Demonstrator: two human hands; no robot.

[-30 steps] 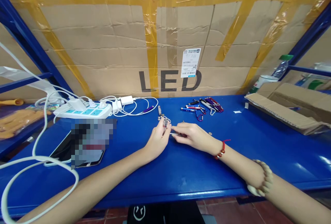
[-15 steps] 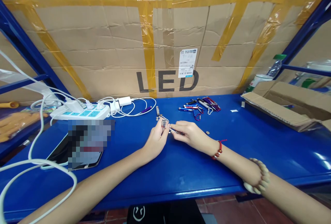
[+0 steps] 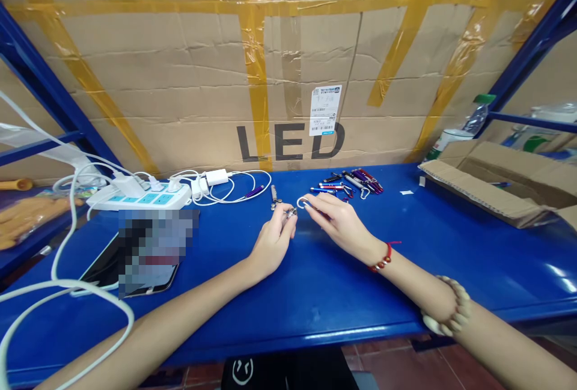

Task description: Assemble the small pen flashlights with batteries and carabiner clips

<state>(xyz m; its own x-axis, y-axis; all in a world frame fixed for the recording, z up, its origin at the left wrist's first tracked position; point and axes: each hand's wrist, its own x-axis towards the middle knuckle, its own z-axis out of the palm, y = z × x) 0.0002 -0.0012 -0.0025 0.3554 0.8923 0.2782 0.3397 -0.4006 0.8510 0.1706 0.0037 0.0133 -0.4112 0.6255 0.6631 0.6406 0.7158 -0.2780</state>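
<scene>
Between the thumb and fingers of my left hand is a small silver metal piece, partly covered by the fingers. My right hand pinches a silver carabiner clip, its curved end pointing at my left hand; the rest is hidden in the fingers. The two hands are apart by a small gap. Just behind my left hand lie a short silver tube and a few small round metal pieces. Behind my right hand, several coloured penlights with carabiner clips lie in a pile.
At the left are a white power strip with tangled cables, a purple penlight and a partly blurred phone. An open cardboard box and a bottle stand at the right. A large carton walls the back of the blue table.
My right hand has drawn away from my left and turned upward, so the curved clip shows. The silver piece in my left hand has tilted. A small disc near my right hand is now out of sight.
</scene>
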